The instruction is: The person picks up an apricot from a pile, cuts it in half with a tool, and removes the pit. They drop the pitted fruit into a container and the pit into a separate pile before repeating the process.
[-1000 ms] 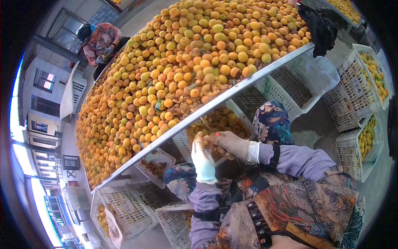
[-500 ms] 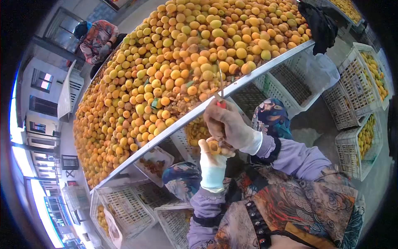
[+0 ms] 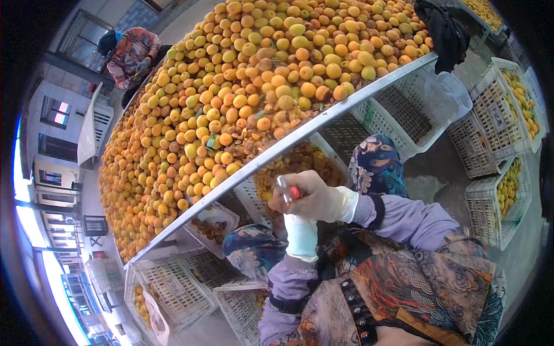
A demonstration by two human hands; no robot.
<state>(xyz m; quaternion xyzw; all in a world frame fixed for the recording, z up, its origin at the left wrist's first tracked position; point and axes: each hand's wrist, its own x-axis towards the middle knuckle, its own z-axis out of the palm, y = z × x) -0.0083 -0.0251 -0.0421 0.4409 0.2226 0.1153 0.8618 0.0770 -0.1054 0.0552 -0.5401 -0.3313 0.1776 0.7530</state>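
My right hand (image 3: 314, 196), in a pale glove, is closed around a small knife (image 3: 295, 192) with a red handle. Its blade is foreshortened and points toward the left. Directly beneath it is my left hand (image 3: 300, 224); only the white glove and cuff show. The left fingers, and anything in them, are hidden behind the right hand. Both hands are in front of the metal table edge (image 3: 277, 149), above a crate of cut apricot pieces (image 3: 309, 161). Beyond that edge lies a large heap of apricots (image 3: 231, 98).
Plastic crates (image 3: 179, 288) stand below the table at left, and stacked crates of fruit (image 3: 499, 124) at right. A crate (image 3: 398, 115) with a plastic bag is under the edge. Black cloth (image 3: 441, 34) hangs at the corner. Another person (image 3: 131, 57) sits at the far left.
My right hand has come down and left over my left hand, and the knife has swung from upright to pointing left. The apricot half seen in my left hand is now hidden.
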